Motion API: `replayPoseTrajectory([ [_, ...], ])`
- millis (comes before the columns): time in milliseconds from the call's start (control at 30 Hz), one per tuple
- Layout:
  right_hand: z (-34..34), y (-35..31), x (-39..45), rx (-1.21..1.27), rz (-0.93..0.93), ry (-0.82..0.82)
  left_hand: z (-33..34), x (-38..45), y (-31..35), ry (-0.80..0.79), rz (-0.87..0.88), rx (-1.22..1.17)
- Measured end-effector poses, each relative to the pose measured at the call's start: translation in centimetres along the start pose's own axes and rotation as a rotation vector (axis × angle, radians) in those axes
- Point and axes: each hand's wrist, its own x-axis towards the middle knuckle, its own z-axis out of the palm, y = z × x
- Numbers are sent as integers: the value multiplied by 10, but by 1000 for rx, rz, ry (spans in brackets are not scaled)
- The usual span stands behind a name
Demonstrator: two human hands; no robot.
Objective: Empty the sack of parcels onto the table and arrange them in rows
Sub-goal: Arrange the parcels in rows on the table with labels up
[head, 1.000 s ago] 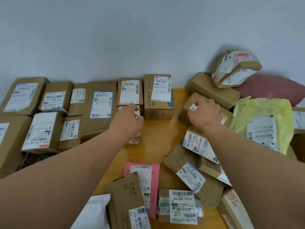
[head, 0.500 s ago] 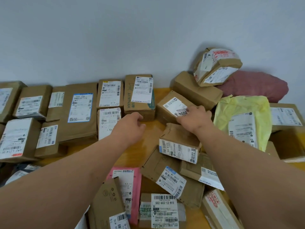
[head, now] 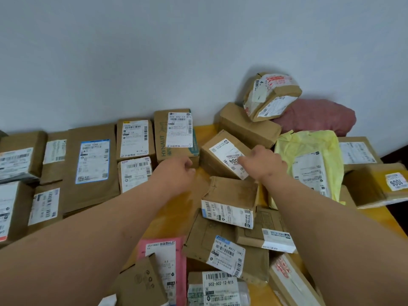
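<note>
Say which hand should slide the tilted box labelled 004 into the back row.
Probably right: the right hand already rests on that box. The left hand hovers beside it, holding nothing.

Left: boxes in rows [head: 92,161] along the wall [head: 154,51] | Centre: bare table [head: 176,208] between both forearms | Right: loose heap of parcels [head: 229,202], one box [head: 270,94] topmost, leaning on a soft bag [head: 320,115] behind | Front edge: flat mailer [head: 174,257] beside labelled box [head: 218,288]
</note>
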Motion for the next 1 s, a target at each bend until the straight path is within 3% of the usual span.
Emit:
replayPoseTrajectory([
  [200,-24,-12,31,445,-86,240,-2,15,17,64,32,-19],
  [400,-66,-16,83,871,153,300,0,50,64,120,32,-102],
  [467,-72,-7,96,868,153,273,3,66,87,102,40,-115],
  [633,-68,10,110,816,-59,195,9,102,147,44,82,-229],
  [1000,-63,23,108,689,-293,268,0,137,201,81,182,-177],
])
